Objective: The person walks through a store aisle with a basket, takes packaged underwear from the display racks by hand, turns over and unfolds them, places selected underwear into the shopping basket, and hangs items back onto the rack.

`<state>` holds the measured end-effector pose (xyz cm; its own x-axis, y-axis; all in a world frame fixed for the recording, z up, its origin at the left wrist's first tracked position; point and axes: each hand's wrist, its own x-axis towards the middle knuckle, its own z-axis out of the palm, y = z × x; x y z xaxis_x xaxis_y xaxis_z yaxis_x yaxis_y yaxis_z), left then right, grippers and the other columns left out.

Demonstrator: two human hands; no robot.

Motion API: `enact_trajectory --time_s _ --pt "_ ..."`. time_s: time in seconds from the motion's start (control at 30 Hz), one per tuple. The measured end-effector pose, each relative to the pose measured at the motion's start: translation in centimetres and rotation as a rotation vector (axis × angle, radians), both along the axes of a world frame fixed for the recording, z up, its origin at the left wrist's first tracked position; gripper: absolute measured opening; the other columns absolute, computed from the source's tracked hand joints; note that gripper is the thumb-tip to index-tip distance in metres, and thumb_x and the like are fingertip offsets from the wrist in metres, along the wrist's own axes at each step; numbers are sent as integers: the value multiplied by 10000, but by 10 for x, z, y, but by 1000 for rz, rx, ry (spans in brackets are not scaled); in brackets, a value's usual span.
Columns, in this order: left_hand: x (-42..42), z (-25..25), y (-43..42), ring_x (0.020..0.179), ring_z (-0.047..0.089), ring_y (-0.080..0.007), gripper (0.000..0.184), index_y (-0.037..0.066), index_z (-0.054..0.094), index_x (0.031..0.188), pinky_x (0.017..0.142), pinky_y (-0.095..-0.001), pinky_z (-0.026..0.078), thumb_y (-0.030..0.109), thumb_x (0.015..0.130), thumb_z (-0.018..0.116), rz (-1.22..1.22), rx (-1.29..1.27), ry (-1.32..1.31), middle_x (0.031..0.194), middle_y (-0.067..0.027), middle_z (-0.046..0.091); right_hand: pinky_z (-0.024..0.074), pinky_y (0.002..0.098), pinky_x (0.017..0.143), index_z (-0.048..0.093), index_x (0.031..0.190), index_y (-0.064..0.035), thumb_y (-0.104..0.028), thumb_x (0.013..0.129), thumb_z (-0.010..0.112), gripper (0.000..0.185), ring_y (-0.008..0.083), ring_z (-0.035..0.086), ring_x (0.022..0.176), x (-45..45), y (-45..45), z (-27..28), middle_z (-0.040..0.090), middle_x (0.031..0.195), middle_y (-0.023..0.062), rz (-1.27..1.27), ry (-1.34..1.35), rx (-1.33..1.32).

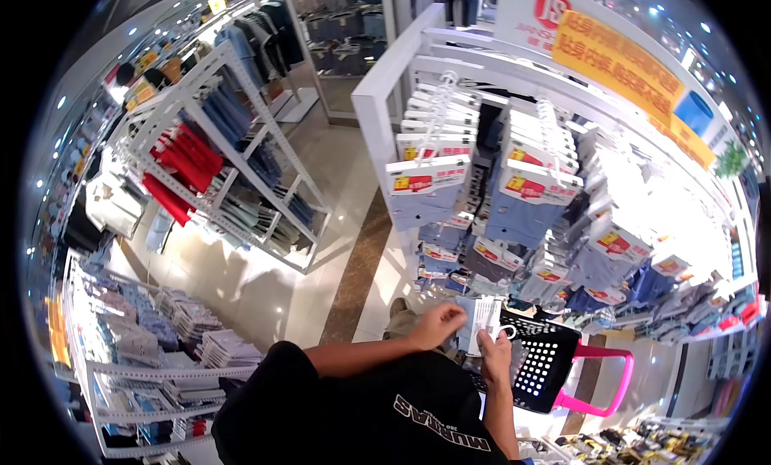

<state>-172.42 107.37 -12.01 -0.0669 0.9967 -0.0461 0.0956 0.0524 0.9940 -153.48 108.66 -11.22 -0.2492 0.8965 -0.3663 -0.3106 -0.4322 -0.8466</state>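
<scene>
My right hand [494, 354] grips an underwear pack [485, 314] by its lower edge, with the thumb on its white printed card. A white hanger hook [507, 332] shows beside that thumb. My left hand [438, 325] is held just left of the pack, its fingers curled in. Whether anything small is between those fingers is hidden. Below and to the right of the pack is a black shopping basket [536, 367] with round holes and a pink handle [626, 385]. Part of the basket is covered by my right hand and forearm.
A white rack [385, 87] with several rows of hanging underwear packs [526, 212] stands in front. At left is a white garment rack [233, 156] with red clothes [185, 164]. Folded packs [225, 348] fill a lower-left shelf. Tiled floor [345, 200] runs between the racks.
</scene>
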Motion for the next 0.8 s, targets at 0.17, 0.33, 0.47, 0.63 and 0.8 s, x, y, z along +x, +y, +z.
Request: enact_trajectory --time_s 0.17,0.33,0.47,0.63,0.8 --pt "-4 -76 14 947 609 -134 405 82 523 1284 799 -297 496 326 967 587 -134 -318 -360 1080 -35 640 524 315 835 532 1230 7 -35 905 576 330 173 652 930 6 -8 25 661 1083 92 -26 159 -129" --pt "8 -46 12 1145 579 -159 436 122 490 1361 952 -370 475 352 993 527 -406 -606 -1134 1249 -35 599 520 381 901 512 1261 23 -124 947 518 346 244 648 1012 14 2 24 642 1147 130 -131 297 -171" --pt "8 -5 23 1159 577 -179 389 64 481 1354 998 -375 475 187 989 536 -337 -461 -1091 1261 -60 586 512 376 908 548 1229 11 -128 955 531 307 230 647 1015 29 6 1 652 1130 121 -255 344 -224" --pt "0 4 30 1181 568 -209 463 -10 417 1391 1030 -359 454 88 960 551 -324 -528 -1079 1301 -121 556 507 363 907 548 1226 5 -110 949 565 300 213 642 1008 39 6 3 652 1120 105 -310 312 -190" --pt "-4 -1 30 1157 580 -203 410 -33 466 1340 1022 -354 446 98 962 556 -357 -553 -1062 1261 -105 591 493 313 899 499 1264 10 -75 914 602 374 166 622 1017 41 7 14 625 1162 90 -304 212 -107"
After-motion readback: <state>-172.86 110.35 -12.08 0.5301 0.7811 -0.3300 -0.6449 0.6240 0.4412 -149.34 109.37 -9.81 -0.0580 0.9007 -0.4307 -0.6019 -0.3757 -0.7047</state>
